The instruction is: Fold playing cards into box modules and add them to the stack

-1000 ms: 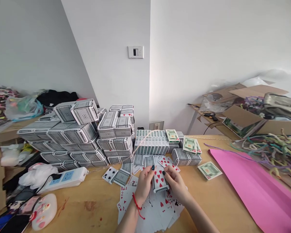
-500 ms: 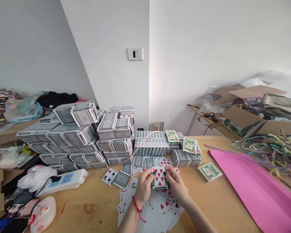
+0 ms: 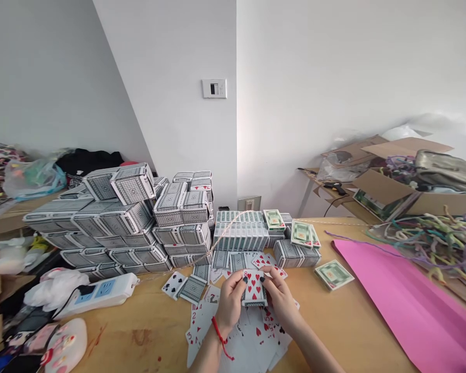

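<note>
Between my hands is an eight of hearts playing card [image 3: 253, 290], face up, with patterned card backs showing along its lower edge. My left hand [image 3: 233, 295] grips its left side, thumb on the face. On the right side, my right hand [image 3: 279, 295] pinches it, thumb also on the face. Below my hands lies a spread of loose playing cards [image 3: 205, 326], mostly face up and partly hidden by my wrists. Just left of my hands are a spade card [image 3: 173, 284] and a face-down card [image 3: 193, 289].
Blocks built of folded cards [image 3: 112, 217] are stacked at the left, with a long card block [image 3: 241, 230] ahead. Green card boxes [image 3: 334, 274] sit to the right, beside a pink sheet [image 3: 396, 305]. A power strip [image 3: 101, 294] lies at left; tangled cords [image 3: 438, 248] at far right.
My fingers have shifted slightly on the eight of hearts, and both hands keep hold of it. The whole view has moved a little; the stacks and loose cards stay in place.
</note>
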The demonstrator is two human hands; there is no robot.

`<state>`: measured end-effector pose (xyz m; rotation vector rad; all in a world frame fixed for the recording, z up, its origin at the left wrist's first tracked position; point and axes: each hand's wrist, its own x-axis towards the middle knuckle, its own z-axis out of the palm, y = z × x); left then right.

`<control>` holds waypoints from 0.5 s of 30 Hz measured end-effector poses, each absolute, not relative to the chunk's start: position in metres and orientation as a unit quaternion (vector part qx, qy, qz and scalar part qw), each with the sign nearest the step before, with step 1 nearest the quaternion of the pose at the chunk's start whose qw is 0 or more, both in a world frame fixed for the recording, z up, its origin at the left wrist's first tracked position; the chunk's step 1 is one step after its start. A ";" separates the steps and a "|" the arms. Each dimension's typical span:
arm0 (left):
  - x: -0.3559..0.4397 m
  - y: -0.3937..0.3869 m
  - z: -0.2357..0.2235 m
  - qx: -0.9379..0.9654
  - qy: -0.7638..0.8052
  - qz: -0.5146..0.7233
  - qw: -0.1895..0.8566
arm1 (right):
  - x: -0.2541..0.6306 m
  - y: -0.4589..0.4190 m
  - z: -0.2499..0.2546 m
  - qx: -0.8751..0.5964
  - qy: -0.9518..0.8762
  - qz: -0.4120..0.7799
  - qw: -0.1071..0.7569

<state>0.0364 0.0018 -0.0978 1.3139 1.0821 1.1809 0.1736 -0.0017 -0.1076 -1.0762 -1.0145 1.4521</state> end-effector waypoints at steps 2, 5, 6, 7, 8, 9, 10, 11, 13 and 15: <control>0.037 0.001 -0.096 0.543 0.452 0.493 0.507 | 0.173 -0.003 -0.106 -0.452 -0.421 0.602 0.505; 0.039 0.000 -0.096 0.524 0.467 0.501 0.507 | 0.171 -0.005 -0.102 -0.445 -0.419 0.606 0.509; 0.039 -0.001 -0.097 0.517 0.472 0.501 0.510 | 0.170 -0.005 -0.101 -0.443 -0.417 0.608 0.510; 0.039 -0.001 -0.098 0.511 0.474 0.498 0.516 | 0.169 -0.005 -0.101 -0.443 -0.416 0.608 0.510; 0.039 0.000 -0.099 0.508 0.475 0.496 0.520 | 0.169 -0.005 -0.101 -0.446 -0.417 0.606 0.510; 0.039 0.000 -0.100 0.509 0.474 0.497 0.518 | 0.168 -0.005 -0.101 -0.452 -0.419 0.601 0.510; 0.039 0.000 -0.101 0.513 0.473 0.502 0.511 | 0.168 -0.004 -0.101 -0.458 -0.421 0.594 0.510; 0.038 0.001 -0.102 0.517 0.472 0.508 0.501 | 0.168 -0.004 -0.102 -0.463 -0.422 0.588 0.511; 0.038 0.001 -0.102 0.523 0.473 0.523 0.479 | 0.168 -0.004 -0.103 -0.463 -0.418 0.585 0.518; 0.038 0.000 -0.101 0.525 0.474 0.528 0.469 | 0.169 -0.004 -0.105 -0.442 -0.407 0.604 0.524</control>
